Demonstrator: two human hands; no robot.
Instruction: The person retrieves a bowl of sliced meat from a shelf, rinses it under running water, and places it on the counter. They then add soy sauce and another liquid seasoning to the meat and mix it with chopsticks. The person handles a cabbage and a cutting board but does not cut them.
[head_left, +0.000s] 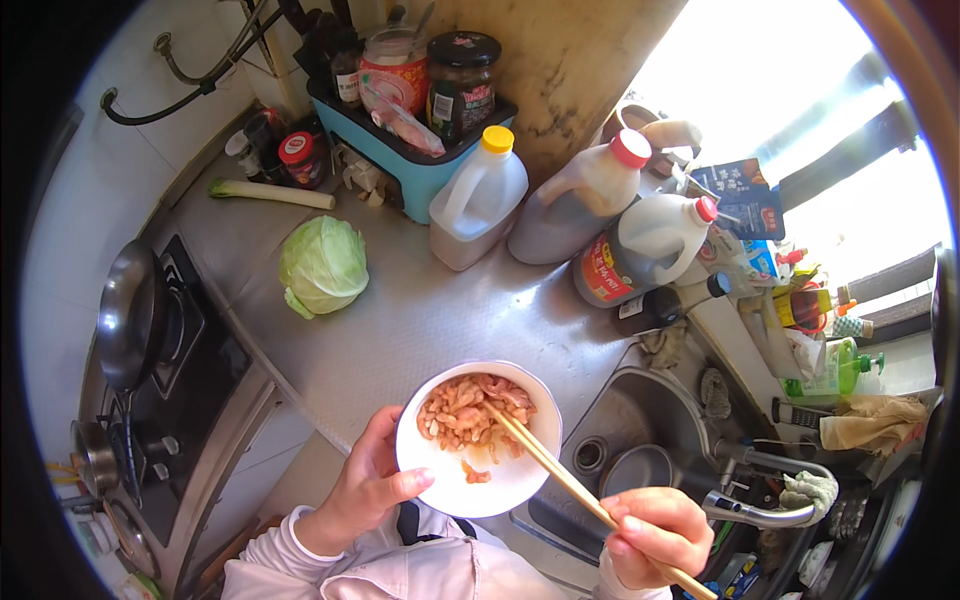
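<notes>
My left hand grips the left rim of a white bowl, thumb over the edge and fingers beneath. Small pieces of raw meat fill the bowl's far side, and one bit lies apart nearer me. Between the fingers of my right hand is a pair of wooden chopsticks, their tips down in the meat. The bowl is tilted towards me, over the front of the metal countertop.
A green cabbage and a leek stalk lie on the counter. Large plastic jugs stand at the back. To the right is a steel sink with a faucet; a wok sits on the gas stove at left.
</notes>
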